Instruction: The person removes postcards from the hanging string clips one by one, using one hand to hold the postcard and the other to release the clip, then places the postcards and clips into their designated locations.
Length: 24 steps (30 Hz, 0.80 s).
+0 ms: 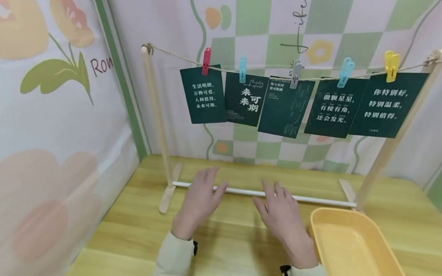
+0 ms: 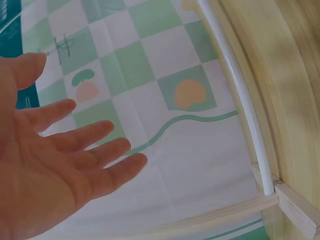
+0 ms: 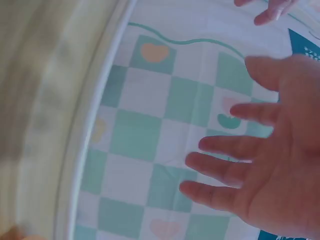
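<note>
Both hands are raised in front of a wooden stand, palms bare and fingers spread. My left hand (image 1: 200,200) overlaps the left part of the white rod (image 1: 240,191) in the head view; the left wrist view shows nothing in its palm. My right hand (image 1: 284,215) is likewise bare, just left of the yellow tray (image 1: 360,271). Above them, dark green cards with white writing hang from a twine (image 1: 177,56). A red clothespin (image 1: 206,61), blue ones (image 1: 242,69), a grey one (image 1: 296,74) and a yellow one (image 1: 391,66) clip the cards (image 1: 204,94).
The stand's left post (image 1: 158,113) and right post (image 1: 400,128) rise from wooden feet (image 1: 167,197) on the wood-grain table (image 1: 230,245). Behind it hangs a green-checked curtain (image 1: 268,140); another printed cloth (image 1: 53,130) borders the left side.
</note>
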Motion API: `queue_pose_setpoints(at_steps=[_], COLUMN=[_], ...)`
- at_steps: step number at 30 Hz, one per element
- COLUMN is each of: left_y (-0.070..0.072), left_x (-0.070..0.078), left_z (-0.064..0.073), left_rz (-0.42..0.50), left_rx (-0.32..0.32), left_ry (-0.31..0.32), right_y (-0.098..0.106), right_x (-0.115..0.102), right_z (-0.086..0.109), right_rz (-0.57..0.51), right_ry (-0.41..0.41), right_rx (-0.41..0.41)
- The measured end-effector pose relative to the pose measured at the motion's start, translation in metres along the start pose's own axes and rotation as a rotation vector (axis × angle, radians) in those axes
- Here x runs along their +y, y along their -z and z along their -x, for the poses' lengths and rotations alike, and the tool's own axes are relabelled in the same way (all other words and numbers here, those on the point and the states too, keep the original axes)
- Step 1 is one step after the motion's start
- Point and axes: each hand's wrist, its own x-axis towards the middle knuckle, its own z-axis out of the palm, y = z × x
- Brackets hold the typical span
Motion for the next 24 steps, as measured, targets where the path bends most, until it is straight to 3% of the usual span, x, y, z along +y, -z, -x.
queue_pose_setpoints(at_steps=[3, 8, 11, 15, 18, 24], left_y=[0.005, 0.012, 0.016, 0.02, 0.025, 0.035], left_x=[-0.001, -0.003, -0.002, -0.003, -0.005, -0.011], left_z=[-0.002, -0.004, -0.006, -0.01, -0.014, -0.025], left_rz=[0.074, 0.119, 0.158, 0.219, 0.245, 0.31], left_rx=[0.033, 0.125, 0.151, 0.172, 0.234, 0.325], left_ry=[0.03, 0.036, 0.056, 0.087, 0.097, 0.142], right_y=[0.007, 0.019, 0.028, 0.044, 0.059, 0.094], right_x=[-0.002, -0.011, -0.016, -0.022, -0.03, -0.054], right_z=[-0.008, -0.024, -0.036, -0.051, -0.065, -0.091], right_rz=[-0.045, -0.136, -0.202, -0.282, -0.334, -0.436], right_ry=[-0.009, -0.038, -0.016, 0.061, 0.144, 0.239], right_rx=[0.054, 0.132, 0.218, 0.399, 0.495, 0.538])
